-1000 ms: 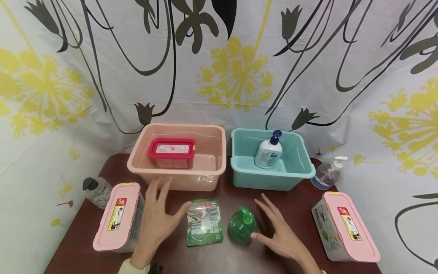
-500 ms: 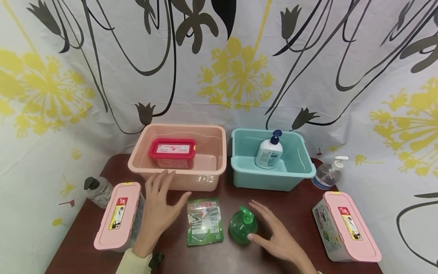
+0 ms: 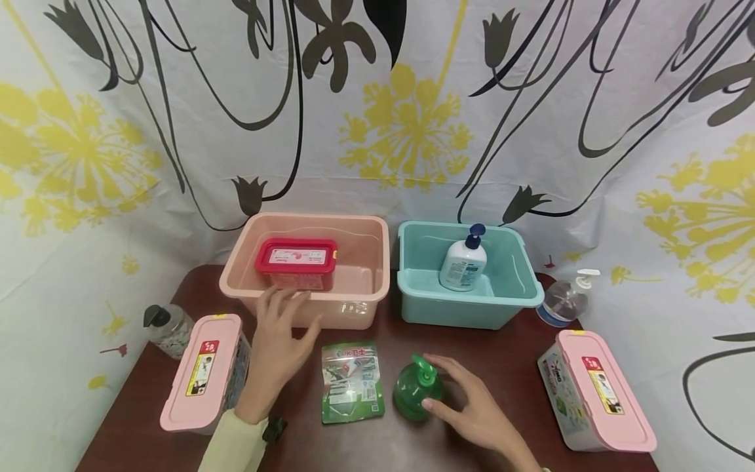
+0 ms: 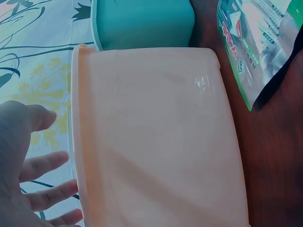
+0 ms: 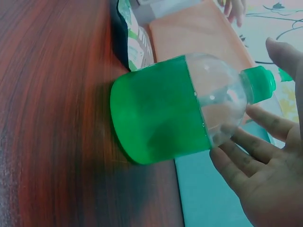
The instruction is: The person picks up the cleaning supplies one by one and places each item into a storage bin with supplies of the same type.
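Observation:
My left hand (image 3: 282, 344) hovers at the front of the pink bin (image 3: 330, 316), fingers spread near its rim, with nothing in its grasp. A red-lidded tub (image 3: 296, 257) lies inside that bin, at the left. On the right, my right hand (image 3: 472, 403) is beside a green pump bottle (image 3: 413, 392) that stands upright on the table. In the right wrist view its loosely extended fingers (image 5: 255, 146) are at the shoulder of the bottle (image 5: 154, 111), and the thumb stays apart from it. Between the hands lies a green-and-white pouch (image 3: 352, 387).
A teal bin (image 3: 454, 309) holding a white pump bottle (image 3: 463, 267) stands back right. Pink-lidded boxes flank the table, one left (image 3: 203, 373) and one right (image 3: 607, 387). Clear pump bottles stand at the far left (image 3: 171, 333) and far right (image 3: 565, 300).
My left hand has moved forward and slightly right to the pink bin's rim. The right hand has shifted left, closer around the green pump bottle. The bottle has not moved.

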Motion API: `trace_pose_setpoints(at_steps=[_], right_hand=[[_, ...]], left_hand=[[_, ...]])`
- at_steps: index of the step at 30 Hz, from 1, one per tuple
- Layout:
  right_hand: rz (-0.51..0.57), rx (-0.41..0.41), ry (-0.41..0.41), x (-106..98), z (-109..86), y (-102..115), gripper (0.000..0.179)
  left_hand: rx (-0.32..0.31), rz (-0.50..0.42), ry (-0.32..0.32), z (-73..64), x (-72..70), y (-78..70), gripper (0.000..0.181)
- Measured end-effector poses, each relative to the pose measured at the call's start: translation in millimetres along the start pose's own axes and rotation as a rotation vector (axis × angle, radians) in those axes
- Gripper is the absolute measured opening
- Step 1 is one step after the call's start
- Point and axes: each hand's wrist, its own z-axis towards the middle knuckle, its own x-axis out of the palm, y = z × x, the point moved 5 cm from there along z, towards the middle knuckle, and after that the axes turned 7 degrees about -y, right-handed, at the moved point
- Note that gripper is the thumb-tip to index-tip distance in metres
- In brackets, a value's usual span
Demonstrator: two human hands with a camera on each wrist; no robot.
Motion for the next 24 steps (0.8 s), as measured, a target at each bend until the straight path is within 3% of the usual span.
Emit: trace_pose_setpoints(at_steps=[7, 17, 24], right_hand=[[-0.033, 0.043, -0.033, -0.4, 0.5, 3.0, 0.063], [-0.094, -0.026, -0.150, -5.2, 2.2, 11.4, 0.047], [-0.085, -0.090, -0.196, -5.3, 1.9, 15.2, 0.041]], left_hand=[[0.016, 0.025, 0.016, 7.9, 3.8, -1.5, 0.043], [0.035, 0.084, -0.057, 18.7, 7.5, -4.1, 0.033], [0.013, 0.179, -0.044, 22.5, 9.0, -8.5, 0.031]])
